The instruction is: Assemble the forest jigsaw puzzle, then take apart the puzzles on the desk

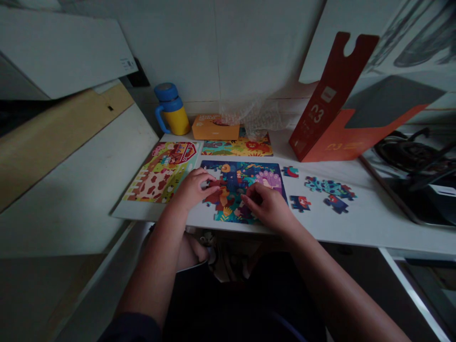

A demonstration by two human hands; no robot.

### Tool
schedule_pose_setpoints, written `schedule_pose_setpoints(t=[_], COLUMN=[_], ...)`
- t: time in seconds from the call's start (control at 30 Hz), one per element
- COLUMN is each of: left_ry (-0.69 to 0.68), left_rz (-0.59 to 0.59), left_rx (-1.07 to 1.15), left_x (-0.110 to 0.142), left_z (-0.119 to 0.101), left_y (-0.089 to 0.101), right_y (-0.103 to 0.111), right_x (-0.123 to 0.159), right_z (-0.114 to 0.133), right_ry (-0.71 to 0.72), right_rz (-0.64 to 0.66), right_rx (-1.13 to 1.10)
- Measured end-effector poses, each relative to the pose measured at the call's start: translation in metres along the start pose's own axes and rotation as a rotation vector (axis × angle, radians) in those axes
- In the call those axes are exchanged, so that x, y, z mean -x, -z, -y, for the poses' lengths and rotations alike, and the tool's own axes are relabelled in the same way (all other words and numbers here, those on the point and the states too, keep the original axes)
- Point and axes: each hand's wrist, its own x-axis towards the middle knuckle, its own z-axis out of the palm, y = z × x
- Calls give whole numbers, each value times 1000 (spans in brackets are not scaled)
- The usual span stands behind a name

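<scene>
A dark blue jigsaw puzzle [231,173] with colourful animals lies partly assembled on the white counter, its left side showing gaps. My left hand [192,190] is at its left edge, thumb and fingers apart over a reddish-brown part. Over the puzzle's lower right, my right hand [269,204] has its fingers curled and pinched close to the surface; whatever is between them is hidden. To the right lie loose pieces: a teal and red piece [290,171], a piece with a red figure [300,203], a joined turquoise strip [326,185] and a dark blue piece [336,204].
A farm puzzle [153,175] lies left and a yellow animal puzzle [237,146] behind. Along the wall stand a blue-yellow flask [173,111], an orange box [215,128], bubble wrap [254,114] and an opened orange carton [331,128]. A black stove [427,180] borders the right.
</scene>
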Motion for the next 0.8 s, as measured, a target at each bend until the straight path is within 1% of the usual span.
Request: schedule_pose_setpoints(t=[0.2,0.5,0.63,0.7,0.73,0.8], left_ry=[-44,-85,-71,-78,-88,-107], left_rz=[15,37,52,59,62,64], left_rx=[15,107,131,132,129,122], left_x=[-1,-3,-2,-1,-1,-1], left_z=[1,3,0,-2,-2,-2], left_y=[-1,-1,1,2,3,3], right_y=[-1,-2,-2,5,13,35], right_x=[0,1,4,7,9,15], right_z=[-2,1,1,-2,-5,-14], right_ry=[17,57,102,125,120,50], right_rz=[3,12,-26,-66,-92,-168], right_rx=[15,79,133,234,304,456])
